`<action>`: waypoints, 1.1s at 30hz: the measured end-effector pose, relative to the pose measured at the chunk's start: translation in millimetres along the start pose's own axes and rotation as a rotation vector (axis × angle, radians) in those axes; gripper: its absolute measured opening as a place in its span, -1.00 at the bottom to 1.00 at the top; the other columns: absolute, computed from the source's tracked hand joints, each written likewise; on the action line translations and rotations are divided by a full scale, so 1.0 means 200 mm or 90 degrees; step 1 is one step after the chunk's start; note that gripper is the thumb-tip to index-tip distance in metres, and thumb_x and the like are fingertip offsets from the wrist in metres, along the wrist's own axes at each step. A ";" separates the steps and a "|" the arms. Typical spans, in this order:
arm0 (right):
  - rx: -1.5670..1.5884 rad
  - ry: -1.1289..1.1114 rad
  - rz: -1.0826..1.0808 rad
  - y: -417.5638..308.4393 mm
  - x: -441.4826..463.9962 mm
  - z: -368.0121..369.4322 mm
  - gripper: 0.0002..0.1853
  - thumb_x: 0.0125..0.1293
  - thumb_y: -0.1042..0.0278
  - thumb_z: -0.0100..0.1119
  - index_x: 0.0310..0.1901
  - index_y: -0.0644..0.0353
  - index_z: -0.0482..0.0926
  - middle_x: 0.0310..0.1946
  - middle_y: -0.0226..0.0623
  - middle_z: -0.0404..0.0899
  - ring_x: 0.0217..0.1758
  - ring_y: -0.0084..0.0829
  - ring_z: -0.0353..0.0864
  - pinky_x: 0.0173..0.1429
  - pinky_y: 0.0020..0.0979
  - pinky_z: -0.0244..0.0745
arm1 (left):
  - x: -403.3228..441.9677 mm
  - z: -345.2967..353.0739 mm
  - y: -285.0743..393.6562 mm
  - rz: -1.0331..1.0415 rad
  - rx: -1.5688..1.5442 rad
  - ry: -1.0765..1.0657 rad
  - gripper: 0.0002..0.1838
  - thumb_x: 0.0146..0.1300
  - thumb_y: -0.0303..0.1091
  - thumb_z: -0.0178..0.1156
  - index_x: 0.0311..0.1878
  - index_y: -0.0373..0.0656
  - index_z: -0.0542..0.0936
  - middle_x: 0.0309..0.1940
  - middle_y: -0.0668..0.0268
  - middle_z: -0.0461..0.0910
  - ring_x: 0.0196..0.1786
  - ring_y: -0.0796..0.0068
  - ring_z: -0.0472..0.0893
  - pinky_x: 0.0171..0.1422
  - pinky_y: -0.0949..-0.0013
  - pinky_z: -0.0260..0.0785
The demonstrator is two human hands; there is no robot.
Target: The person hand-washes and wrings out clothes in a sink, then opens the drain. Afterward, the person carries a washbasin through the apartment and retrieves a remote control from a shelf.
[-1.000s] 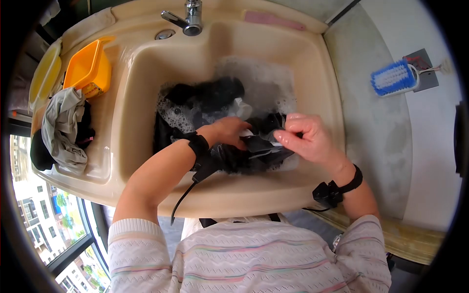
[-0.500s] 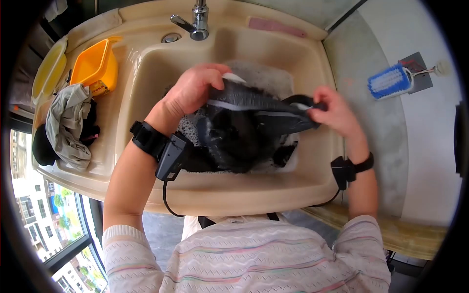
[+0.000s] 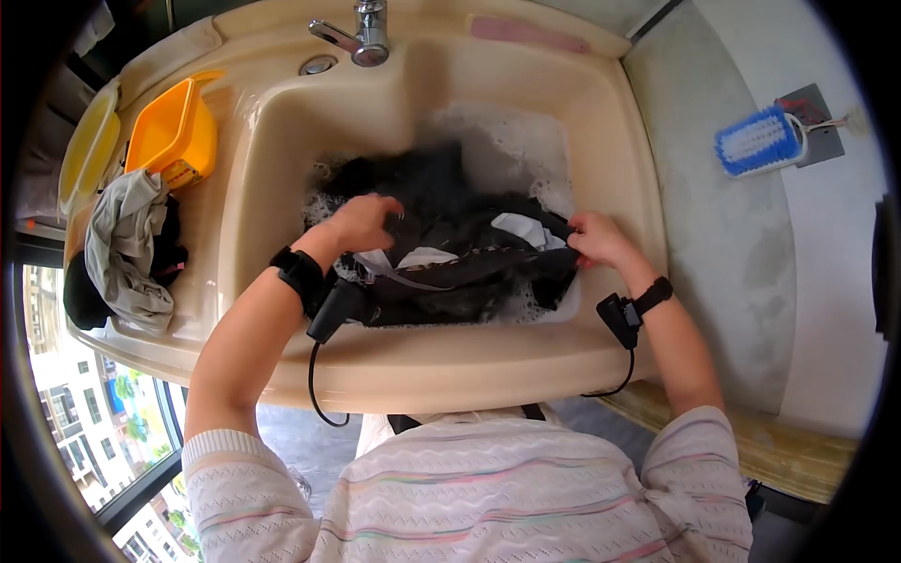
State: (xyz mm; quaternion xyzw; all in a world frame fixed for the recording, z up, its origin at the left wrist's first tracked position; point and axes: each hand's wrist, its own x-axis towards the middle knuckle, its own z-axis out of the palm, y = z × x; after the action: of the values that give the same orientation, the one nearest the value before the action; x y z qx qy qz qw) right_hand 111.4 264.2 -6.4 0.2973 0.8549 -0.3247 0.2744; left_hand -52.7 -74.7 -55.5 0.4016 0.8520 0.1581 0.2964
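A wet black garment (image 3: pixel 469 267) with white patches lies spread in soapy water in the beige sink (image 3: pixel 619 197). My left hand (image 3: pixel 364 225) is at its left part, fingers curled and apart, with a pale strip of cloth just below them. At the garment's right edge, my right hand (image 3: pixel 598 240) pinches the black fabric. More dark cloth (image 3: pixel 404 174) floats behind it, toward the faucet. Both wrists wear black straps with small boxes and cables.
A chrome faucet (image 3: pixel 370 38) stands at the back rim. To the left are an orange container (image 3: pixel 174 131), a yellow basin (image 3: pixel 89 150) and grey and black clothes (image 3: pixel 127 249). A blue-white brush (image 3: pixel 758 143) hangs on the right wall.
The black garment was held up between both hands and is now lowered and spread in the water. My left hand has moved down and loosened its grasp; my right hand has moved slightly lower.
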 end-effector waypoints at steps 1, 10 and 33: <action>0.032 0.005 -0.031 0.02 0.00 0.01 -0.65 0.08 0.52 0.04 -0.04 0.35 0.43 -0.44 -0.16 0.55 -0.58 -0.41 0.58 -0.58 -0.42 0.46 | -0.02 0.01 -0.04 0.002 0.001 0.000 -0.23 -0.28 -0.18 0.37 0.15 -0.08 0.41 -0.07 0.02 0.50 0.02 0.07 0.48 0.10 0.26 0.33; 0.002 -0.024 -0.051 0.04 0.04 0.10 -0.51 0.00 0.54 0.09 0.07 0.30 0.37 -0.43 -0.18 0.52 -0.53 -0.39 0.50 -0.55 -0.40 0.42 | 0.06 0.02 -0.08 -0.114 0.119 -0.095 -0.61 -0.17 -0.32 0.23 -0.17 -0.21 0.58 -0.25 0.02 0.60 -0.14 0.04 0.57 -0.07 0.23 0.44; -0.050 0.023 0.000 -0.03 0.07 0.12 -0.60 0.10 0.40 0.08 0.01 0.33 0.42 -0.56 -0.13 0.55 -0.67 -0.30 0.54 -0.57 -0.34 0.47 | 0.02 0.10 -0.09 -0.375 -0.235 -0.145 -0.76 -0.22 -0.32 0.22 -0.53 -0.35 0.57 -0.59 0.08 0.57 -0.56 0.32 0.58 -0.53 0.28 0.33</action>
State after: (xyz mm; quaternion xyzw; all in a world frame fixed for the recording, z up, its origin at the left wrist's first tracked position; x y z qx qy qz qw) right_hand 104.9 248.4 -28.4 0.2917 0.8720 -0.2852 0.2703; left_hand -53.4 -82.7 -82.0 0.0940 0.8496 0.1711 0.4899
